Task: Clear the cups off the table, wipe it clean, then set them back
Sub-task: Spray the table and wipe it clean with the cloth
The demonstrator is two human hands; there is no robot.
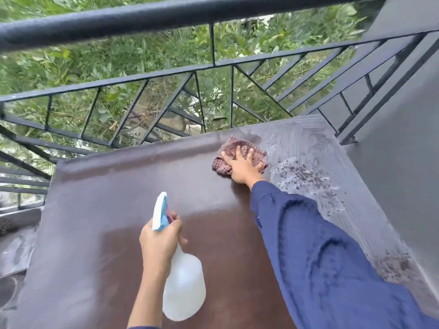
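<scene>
Grips the neck of a white spray bottle [184,288] in the left hand [161,241], above the near middle of a brown table [107,222]; presses the right hand [242,167] flat, fingers spread and grasping nothing, on a checked cloth [237,148]. Faces a black railing [142,20] along the table's far edge. Reaches across in a blue sleeve [320,245]. Has the cloth at the tabletop's far right, just left of a wet, foamy patch [301,176].

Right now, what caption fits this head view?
Mid-wipe: right hand presses checked cloth on brown table; left hand grips spray bottle.
</scene>
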